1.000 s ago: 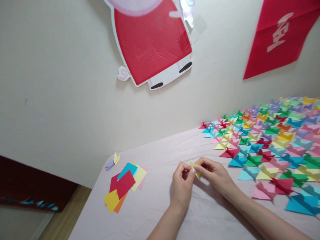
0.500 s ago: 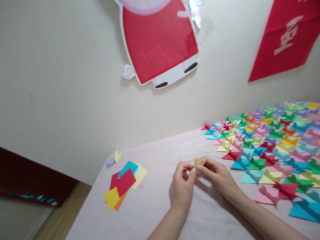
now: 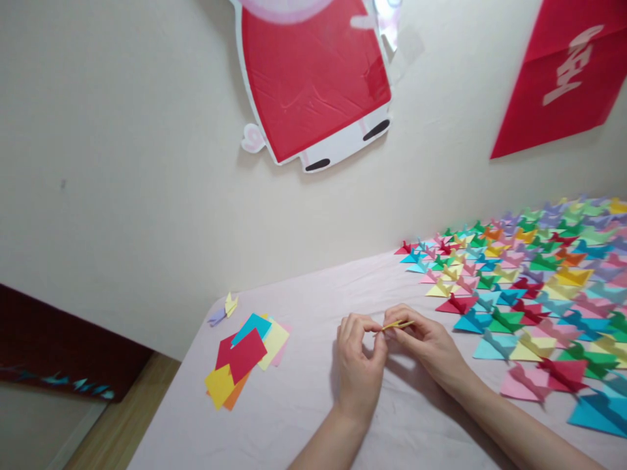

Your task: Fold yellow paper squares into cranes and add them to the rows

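Clearly, the small mustard-yellow folded-paper piece (image 3: 400, 324) is v. light, prob. fairly crisp along its creases but easy to crush or tear; not slippery, I'd guess. Best hold: a gentle fingertip pinch on the layered folds, w/o squeezing the points. It looks thin and narrow, seen nearly edge-on, so its exact shape is hard to tell. It's up between both hands, above the pale pinkish cloth cover (image 3: 279, 424): the left hand (image 3: 360, 362) has thumb & index pinched on its near tip, the right hand (image 3: 426, 341) is clamped on its body, fingertips almost meeting. Off left: a loose pile of flat coloured paper squares (image 3: 247, 356), w/ a pale-yellow folded-paper piece (image 3: 230, 305) and a lilac one (image 3: 216, 318) just beyond. To the right, rows of multicoloured winged paper figures (image 3: 508, 320).
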`<move>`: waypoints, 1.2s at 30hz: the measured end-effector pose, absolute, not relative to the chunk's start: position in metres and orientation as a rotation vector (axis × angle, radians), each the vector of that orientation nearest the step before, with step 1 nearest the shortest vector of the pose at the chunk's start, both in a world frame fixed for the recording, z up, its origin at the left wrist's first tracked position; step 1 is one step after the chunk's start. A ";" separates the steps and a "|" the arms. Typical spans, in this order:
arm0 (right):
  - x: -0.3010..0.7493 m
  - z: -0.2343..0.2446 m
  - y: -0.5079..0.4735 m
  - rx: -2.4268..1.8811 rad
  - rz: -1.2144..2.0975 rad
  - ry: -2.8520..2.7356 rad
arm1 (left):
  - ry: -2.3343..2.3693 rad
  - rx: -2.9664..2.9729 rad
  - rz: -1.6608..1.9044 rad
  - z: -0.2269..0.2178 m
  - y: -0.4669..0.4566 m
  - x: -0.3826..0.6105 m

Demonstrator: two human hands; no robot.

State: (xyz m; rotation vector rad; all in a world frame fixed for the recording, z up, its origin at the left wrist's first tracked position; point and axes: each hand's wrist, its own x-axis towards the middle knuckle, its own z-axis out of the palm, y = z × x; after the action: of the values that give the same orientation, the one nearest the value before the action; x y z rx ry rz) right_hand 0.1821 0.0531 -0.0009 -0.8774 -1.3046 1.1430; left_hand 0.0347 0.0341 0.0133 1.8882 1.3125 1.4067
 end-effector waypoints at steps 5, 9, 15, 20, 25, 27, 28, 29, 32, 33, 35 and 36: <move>0.184 0.001 0.053 -0.940 1.098 -1.342 | 1.296 1.900 1.373 0.012 0.033 0.034; 0.182 -0.001 0.054 -0.974 1.103 -1.339 | 1.289 1.795 1.389 0.011 0.036 0.034; 0.181 -0.005 0.055 -1.075 1.164 -1.313 | 1.315 1.540 1.363 0.009 0.039 0.031; 0.180 -0.005 0.052 -1.117 1.072 -1.371 | 1.308 1.493 1.283 0.007 0.040 0.032; 0.176 0.000 0.050 -1.111 0.971 -1.469 | 1.233 1.375 1.303 0.007 0.042 0.033; 0.175 0.001 0.050 -1.091 0.995 -1.482 | 1.168 1.275 1.314 0.007 0.043 0.033; 0.176 0.001 0.050 -1.082 1.012 -1.489 | 1.147 1.244 1.319 0.007 0.043 0.033; 0.176 0.000 0.050 -1.075 1.026 -1.495 | 1.137 1.229 1.322 0.007 0.044 0.033; 0.177 -0.001 0.050 -1.077 1.019 -1.495 | 1.122 1.208 1.323 0.005 0.045 0.032; 0.178 -0.001 0.050 -1.084 1.004 -1.491 | 1.115 1.205 1.319 0.005 0.046 0.032; 0.179 0.000 0.049 -1.095 0.965 -1.490 | 1.096 1.210 1.303 0.003 0.046 0.031; 0.180 0.001 0.048 -1.099 0.948 -1.498 | 1.083 1.218 1.291 0.003 0.046 0.031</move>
State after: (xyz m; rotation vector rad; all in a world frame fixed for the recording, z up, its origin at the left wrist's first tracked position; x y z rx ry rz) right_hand 0.1800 0.0482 0.0008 -1.0987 -1.4980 0.9476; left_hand 0.0310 0.0463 0.0026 1.2176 1.0835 1.2908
